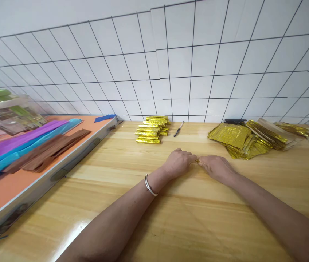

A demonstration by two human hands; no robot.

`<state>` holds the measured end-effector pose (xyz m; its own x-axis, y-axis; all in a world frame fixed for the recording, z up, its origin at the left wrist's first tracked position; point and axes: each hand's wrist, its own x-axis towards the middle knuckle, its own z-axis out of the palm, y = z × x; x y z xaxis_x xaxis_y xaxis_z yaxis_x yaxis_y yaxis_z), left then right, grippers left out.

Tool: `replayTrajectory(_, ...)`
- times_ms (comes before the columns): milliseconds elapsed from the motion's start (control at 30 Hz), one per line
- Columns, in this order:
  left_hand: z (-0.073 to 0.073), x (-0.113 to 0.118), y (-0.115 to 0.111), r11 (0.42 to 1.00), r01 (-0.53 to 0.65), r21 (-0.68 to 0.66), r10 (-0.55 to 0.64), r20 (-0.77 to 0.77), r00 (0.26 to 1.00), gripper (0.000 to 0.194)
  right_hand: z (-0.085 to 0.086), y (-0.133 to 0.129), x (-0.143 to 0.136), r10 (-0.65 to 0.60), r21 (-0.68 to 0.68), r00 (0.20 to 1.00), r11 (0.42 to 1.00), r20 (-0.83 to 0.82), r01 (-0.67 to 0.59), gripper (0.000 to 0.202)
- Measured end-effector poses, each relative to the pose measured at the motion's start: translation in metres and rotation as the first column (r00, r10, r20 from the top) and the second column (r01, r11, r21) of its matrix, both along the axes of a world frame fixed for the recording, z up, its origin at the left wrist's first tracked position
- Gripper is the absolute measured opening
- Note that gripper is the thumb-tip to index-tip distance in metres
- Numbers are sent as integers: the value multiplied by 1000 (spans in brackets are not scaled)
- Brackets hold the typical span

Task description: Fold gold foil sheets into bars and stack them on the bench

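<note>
As the left hand [180, 162] and right hand [216, 167] pinch a small, mostly hidden gold foil piece [197, 160] between them, even pressure should serve best; slim shiny gold foil bundles [151, 130] lie at ten o'clock from it.

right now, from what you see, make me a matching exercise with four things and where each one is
1. black-and-white pen
2. silver-coloured bangle
3. brown crepe paper
4. small gold foil piece

A. between the fingertips of the left hand and right hand
B. on the orange surface
C. just right of the stacked gold foil rolls
D. around the left wrist

Pairs: 1-C, 2-D, 3-B, 4-A
</note>
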<state>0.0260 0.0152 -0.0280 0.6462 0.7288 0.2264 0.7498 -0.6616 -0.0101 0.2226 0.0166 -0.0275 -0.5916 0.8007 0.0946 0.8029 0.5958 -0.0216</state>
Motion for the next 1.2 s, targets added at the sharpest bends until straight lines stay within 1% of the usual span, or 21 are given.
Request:
replayTrajectory(133,0,-3,3,1000,2,-28,-2,12,1000,16,0,3,3,-19,-53,1000,998,-8,18,27)
replayTrajectory(333,2,-8,6,998,5,-61,-5,7,1000,16,2,4,5,-27,-102,999,994,-25,25,26)
replayTrajectory(467,1,-13,9,996,19,-90,-17,29,999,19,0,5,6,-46,-97,999,994,-19,44,30)
replayTrajectory(600,-1,-16,12,996,19,-87,-17,17,1000,19,-2,5,8,-40,-93,999,995,-15,38,29)
replayTrajectory(767,-2,-21,15,995,15,-103,-12,31,999,20,0,5,10,-57,-84,998,995,1,57,30)
replayTrajectory(1033,1,-28,17,992,18,-129,-13,39,999,20,3,4,10,-26,-97,999,995,-30,23,28)
replayTrajectory(1133,0,-31,19,990,43,-138,-32,80,996,19,3,5,12,1,-113,999,994,-53,-7,26)
replayTrajectory(1200,-2,-34,22,985,70,-158,-52,116,992,23,2,6,14,21,-128,997,991,-69,-30,25)
